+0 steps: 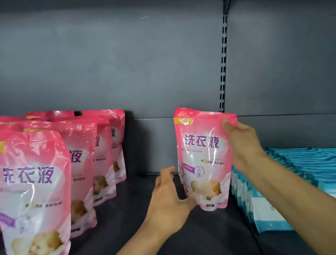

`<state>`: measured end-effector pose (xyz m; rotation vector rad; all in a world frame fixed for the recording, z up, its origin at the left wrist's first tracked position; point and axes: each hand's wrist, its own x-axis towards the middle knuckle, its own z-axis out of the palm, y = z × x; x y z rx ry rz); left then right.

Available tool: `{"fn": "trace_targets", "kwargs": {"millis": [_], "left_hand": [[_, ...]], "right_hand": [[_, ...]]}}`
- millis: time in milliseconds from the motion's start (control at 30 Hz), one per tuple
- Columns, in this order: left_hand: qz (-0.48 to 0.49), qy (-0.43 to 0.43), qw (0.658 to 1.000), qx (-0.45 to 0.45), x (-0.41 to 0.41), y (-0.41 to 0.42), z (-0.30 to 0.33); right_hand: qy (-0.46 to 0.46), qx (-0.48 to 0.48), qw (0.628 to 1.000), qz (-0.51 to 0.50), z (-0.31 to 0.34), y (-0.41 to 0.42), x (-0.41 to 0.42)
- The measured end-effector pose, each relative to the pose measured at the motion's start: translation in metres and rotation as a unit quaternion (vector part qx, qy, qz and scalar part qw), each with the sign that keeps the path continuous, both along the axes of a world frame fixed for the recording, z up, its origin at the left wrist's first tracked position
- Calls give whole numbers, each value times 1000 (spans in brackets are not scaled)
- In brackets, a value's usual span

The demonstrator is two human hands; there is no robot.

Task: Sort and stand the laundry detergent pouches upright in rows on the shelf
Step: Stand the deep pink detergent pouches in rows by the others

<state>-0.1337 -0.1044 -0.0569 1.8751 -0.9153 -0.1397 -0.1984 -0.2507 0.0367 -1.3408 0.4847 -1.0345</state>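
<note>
two bare forearms are reaching in from the bottom edge toward one glossy pink plastic detergent pouch (pixel 205 158), which is standing upright on the dark grey metal shelf (pixel 137 252). the left hand (pixel 169 201) is lying against the pouch's lower left side, fingers fairly straight and relaxed, thumb under its bottom corner, steadying rather than gripping. the right hand (pixel 244 144) is pinching the pouch's upper right corner, thumb on the front, fingers curled behind. just right of the pouch, flat blue and white packets (pixel 302 183) are lying in an overlapping row. well to the pouch's left, across bare shelf, rows of matching pink pouches (pixel 65 175) are standing upright, running back toward the grey back panel (pixel 109 59) behind it. judging by this, the person is standing one pouch up, starting a fresh row. the next move probably calls for settling its base flat, then letting go gently so it does not topple.
</note>
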Motion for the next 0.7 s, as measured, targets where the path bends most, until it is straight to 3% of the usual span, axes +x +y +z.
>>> {"fn": "trace_targets", "kwargs": {"millis": [133, 367, 533, 700], "left_hand": [[-1, 37, 999, -16, -3, -4, -10], [80, 41, 992, -92, 10, 21, -15], [130, 51, 988, -70, 26, 48, -19], [135, 29, 990, -41, 30, 61, -24]], "right_hand": [[-48, 54, 997, 34, 2, 19, 9], [-38, 28, 996, 74, 10, 63, 29], [-9, 2, 994, 106, 2, 92, 42], [-43, -19, 994, 101, -9, 98, 50]]}}
